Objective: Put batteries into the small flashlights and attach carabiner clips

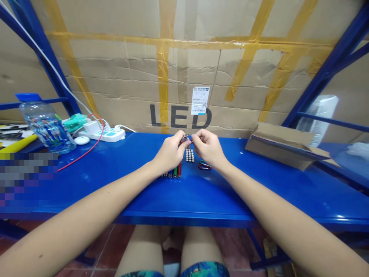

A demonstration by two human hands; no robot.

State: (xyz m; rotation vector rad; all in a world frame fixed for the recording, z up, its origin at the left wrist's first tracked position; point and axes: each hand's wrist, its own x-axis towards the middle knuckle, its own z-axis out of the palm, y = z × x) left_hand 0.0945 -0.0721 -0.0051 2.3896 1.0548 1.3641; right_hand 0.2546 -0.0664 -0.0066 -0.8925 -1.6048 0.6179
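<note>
Above the middle of the blue table, my left hand is closed round a small metallic piece with a bit of red on it. My right hand meets it from the right, its fingers pinched at the piece's side; what they hold is too small to name. Beneath and between the hands stand rows of small silver cells. Several coloured metal tubes, red, green and blue among them, lie side by side, partly hidden by my left hand. Beside my right wrist rest carabiner clips, red and green.
On the left are a water bottle, a white power strip, a red cable and a yellow object. An opened cardboard box sits on the right. A large taped carton stands behind the table.
</note>
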